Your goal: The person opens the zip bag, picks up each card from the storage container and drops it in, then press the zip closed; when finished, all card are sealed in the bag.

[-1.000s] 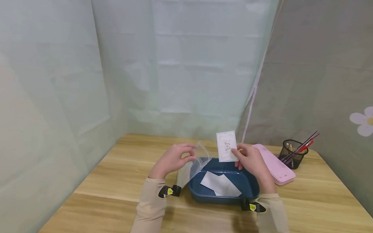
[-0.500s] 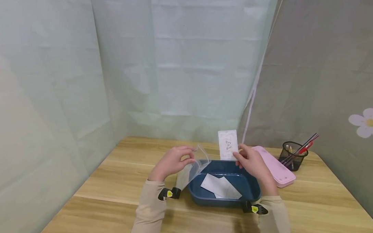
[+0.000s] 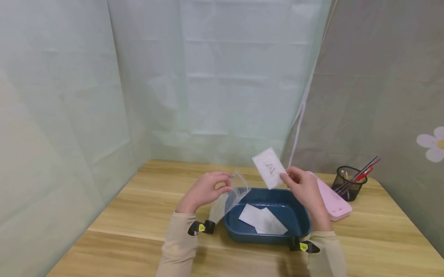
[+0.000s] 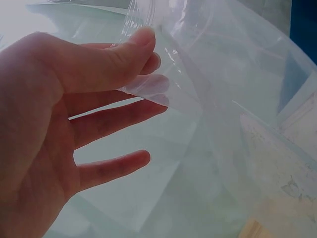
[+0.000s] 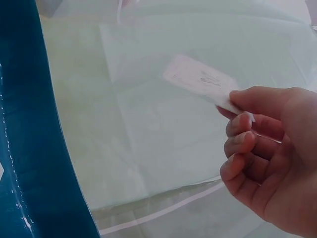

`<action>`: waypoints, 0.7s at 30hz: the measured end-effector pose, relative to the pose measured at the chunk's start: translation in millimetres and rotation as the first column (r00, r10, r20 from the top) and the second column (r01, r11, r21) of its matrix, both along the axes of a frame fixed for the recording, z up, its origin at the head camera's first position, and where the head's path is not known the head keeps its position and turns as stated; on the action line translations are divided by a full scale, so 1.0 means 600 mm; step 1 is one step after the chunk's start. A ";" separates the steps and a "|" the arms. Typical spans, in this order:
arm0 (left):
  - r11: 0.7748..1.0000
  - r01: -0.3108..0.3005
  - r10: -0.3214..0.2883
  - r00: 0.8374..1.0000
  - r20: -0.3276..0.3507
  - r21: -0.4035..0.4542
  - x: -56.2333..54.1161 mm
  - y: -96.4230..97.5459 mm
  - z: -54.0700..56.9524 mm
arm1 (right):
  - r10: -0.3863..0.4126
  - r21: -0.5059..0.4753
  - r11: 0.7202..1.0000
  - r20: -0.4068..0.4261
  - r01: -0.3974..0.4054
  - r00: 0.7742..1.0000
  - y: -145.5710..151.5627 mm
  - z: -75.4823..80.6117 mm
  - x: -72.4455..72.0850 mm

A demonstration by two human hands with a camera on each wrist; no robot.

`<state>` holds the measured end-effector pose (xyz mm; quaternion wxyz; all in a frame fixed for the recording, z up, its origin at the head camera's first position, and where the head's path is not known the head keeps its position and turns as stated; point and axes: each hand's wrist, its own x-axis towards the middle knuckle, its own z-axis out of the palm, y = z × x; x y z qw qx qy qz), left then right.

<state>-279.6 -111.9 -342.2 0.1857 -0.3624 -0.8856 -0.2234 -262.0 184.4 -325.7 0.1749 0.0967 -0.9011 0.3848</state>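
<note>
My left hand (image 3: 207,189) pinches the top edge of a clear plastic bag (image 3: 228,204) between thumb and index finger; the other fingers are spread in the left wrist view. The bag's mouth gapes toward the right, and a pale printed card (image 4: 282,173) shows through its film. With thumb and fingertips my right hand (image 3: 304,188) pinches a white card (image 3: 268,166) bearing a small butterfly-like drawing. This card is raised above the far rim of a dark blue tray (image 3: 296,212). Two overlapping white cards (image 3: 265,220) lie inside the tray.
A pink case (image 3: 333,201) lies right of the tray, partly behind my right hand. Beyond it stands a black mesh pen holder (image 3: 346,187) with several pens. Curtains (image 3: 223,93) hang close behind the wooden table (image 3: 138,217).
The white card in my right hand has tilted leftward at its top and risen slightly, with the hand shifting a little right. My left hand and the bag stay nearly still.
</note>
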 end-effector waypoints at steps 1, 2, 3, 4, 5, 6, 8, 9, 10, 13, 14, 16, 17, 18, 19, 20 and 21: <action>1.000 0.001 -0.001 1.000 0.001 0.000 0.000 0.000 0.000 | -0.002 -0.009 1.000 -0.005 0.002 1.000 -0.001 0.000 0.000; 1.000 0.002 -0.002 1.000 0.004 0.001 0.000 0.000 0.000 | -0.002 -0.018 1.000 -0.011 0.002 1.000 -0.002 0.001 0.000; 1.000 0.004 -0.004 1.000 0.008 0.002 -0.001 0.000 0.000 | 0.001 -0.029 1.000 -0.014 -0.001 1.000 -0.002 0.001 0.000; 1.000 0.005 -0.005 1.000 0.013 0.003 -0.001 0.000 0.000 | 0.005 -0.042 0.999 -0.018 -0.006 1.000 -0.003 0.001 0.000; 1.000 0.006 -0.006 1.000 0.018 0.004 -0.001 0.000 0.000 | 0.010 -0.053 0.999 -0.020 -0.011 1.000 -0.004 0.000 0.000; 1.000 0.007 -0.007 1.000 0.023 0.005 -0.001 0.000 0.000 | 0.015 -0.063 0.998 -0.024 -0.017 1.000 -0.004 0.000 0.000; 1.000 0.010 -0.010 1.000 0.030 0.003 -0.001 0.001 0.000 | 0.024 -0.084 0.996 -0.034 -0.027 0.999 -0.005 -0.001 -0.001; 1.000 0.011 -0.011 0.999 0.032 0.003 -0.001 0.001 0.000 | 0.026 -0.096 0.995 -0.042 -0.030 0.999 -0.006 -0.001 -0.001; 1.000 0.010 -0.010 0.999 0.033 0.001 -0.001 0.002 0.000 | 0.027 -0.112 0.993 -0.051 -0.032 0.998 -0.006 -0.001 -0.001; 1.000 0.012 -0.012 1.000 0.027 -0.007 -0.001 0.002 0.002 | 0.031 -0.176 0.983 -0.095 -0.047 0.995 -0.008 -0.002 0.000; 1.000 0.013 -0.013 1.000 0.026 -0.008 -0.001 0.003 0.003 | 0.032 -0.197 0.979 -0.116 -0.054 0.993 -0.010 -0.002 0.000; 1.000 0.016 -0.016 1.000 0.022 -0.013 -0.001 0.003 0.003 | 0.036 -0.235 0.969 -0.165 -0.075 0.986 -0.013 -0.003 0.000; 1.000 0.017 -0.017 1.000 0.022 -0.013 -0.001 0.003 0.004 | 0.036 -0.245 0.966 -0.190 -0.083 0.981 -0.014 -0.002 0.001; 1.000 0.017 -0.017 1.000 0.023 -0.014 -0.001 0.003 0.003 | 0.037 -0.247 0.965 -0.212 -0.090 0.977 -0.016 -0.002 0.001; 1.000 0.017 -0.016 1.000 0.025 -0.014 -0.001 0.003 0.003 | 0.036 -0.245 0.965 -0.230 -0.093 0.973 -0.018 -0.002 0.002; 1.000 0.014 -0.014 1.000 0.028 -0.014 -0.001 0.003 0.002 | 0.037 -0.241 0.966 -0.246 -0.098 0.969 -0.020 -0.002 0.003; 1.000 0.012 -0.011 0.999 0.033 -0.013 0.000 0.003 0.002 | 0.041 -0.237 0.966 -0.258 -0.105 0.965 -0.022 -0.002 0.003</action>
